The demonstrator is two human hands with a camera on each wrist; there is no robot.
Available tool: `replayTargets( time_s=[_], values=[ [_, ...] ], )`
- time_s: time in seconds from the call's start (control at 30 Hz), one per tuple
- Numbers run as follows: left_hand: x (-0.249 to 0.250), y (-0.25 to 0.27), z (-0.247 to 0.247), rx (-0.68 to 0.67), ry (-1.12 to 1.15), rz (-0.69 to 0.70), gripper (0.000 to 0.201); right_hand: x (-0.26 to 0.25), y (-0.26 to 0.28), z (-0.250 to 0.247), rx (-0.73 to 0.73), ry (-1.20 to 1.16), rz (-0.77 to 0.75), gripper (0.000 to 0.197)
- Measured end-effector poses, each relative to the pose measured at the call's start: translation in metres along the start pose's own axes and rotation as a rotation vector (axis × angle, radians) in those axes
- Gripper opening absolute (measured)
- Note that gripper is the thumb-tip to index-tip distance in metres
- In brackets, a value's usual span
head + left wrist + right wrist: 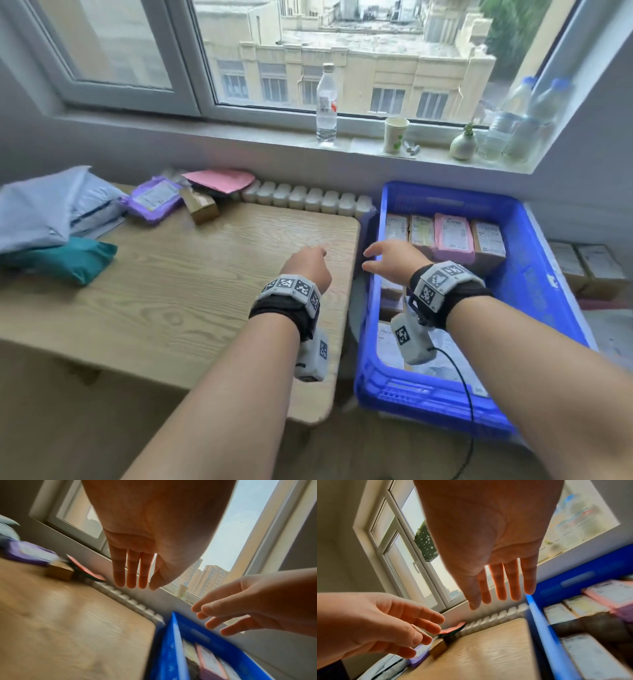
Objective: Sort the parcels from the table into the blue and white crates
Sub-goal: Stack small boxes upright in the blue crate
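Both hands are empty with fingers straight. My left hand (308,263) hovers over the right part of the wooden table (164,274). My right hand (390,257) is above the left rim of the blue crate (537,274), which holds several boxed parcels, among them a pink one (454,236). At the table's far left lie a purple parcel (154,198), a small brown box (200,205), a pink envelope (219,180), grey-blue mailers (44,212) and a teal bag (65,258). The left wrist view shows the left hand (135,580) open; the right wrist view shows the right hand (501,595) open.
A radiator (308,200) runs behind the table under the window sill. On the sill stand a water bottle (326,102), a paper cup (395,135), a small vase (463,144) and more bottles (520,120). Pale boxes (585,263) sit right of the blue crate.
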State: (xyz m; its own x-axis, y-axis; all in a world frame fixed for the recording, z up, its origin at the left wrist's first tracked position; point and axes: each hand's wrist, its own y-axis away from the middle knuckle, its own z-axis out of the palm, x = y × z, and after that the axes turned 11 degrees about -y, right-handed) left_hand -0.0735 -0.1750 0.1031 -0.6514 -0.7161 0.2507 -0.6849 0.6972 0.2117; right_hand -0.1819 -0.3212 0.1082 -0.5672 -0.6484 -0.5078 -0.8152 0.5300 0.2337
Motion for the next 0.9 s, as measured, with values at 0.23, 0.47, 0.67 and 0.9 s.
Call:
replayTargets(
  time_s=[0.23,0.47,0.67,0.9],
  values=[
    [-0.172,0.048,-0.016,-0.017,-0.041,-0.171,0.042,-0.13,-0.002,0.1,-0.111,-0.024,-0.038,0.04],
    [-0.284,0.07,-0.034,0.006,-0.036,-0.29,0.038,-0.226,-0.008,0.16,-0.15,-0.02,-0.119,0.041],
    [-0.316,0.034,-0.052,0.048,-0.016,-0.296,0.04,-0.255,-0.056,0.161,-0.122,-0.011,-0.141,0.038],
    [-0.333,-0.039,-0.083,0.08,-0.058,-0.286,0.042,-0.263,-0.153,0.148,-0.094,-0.04,-0.11,0.038]
  ],
)
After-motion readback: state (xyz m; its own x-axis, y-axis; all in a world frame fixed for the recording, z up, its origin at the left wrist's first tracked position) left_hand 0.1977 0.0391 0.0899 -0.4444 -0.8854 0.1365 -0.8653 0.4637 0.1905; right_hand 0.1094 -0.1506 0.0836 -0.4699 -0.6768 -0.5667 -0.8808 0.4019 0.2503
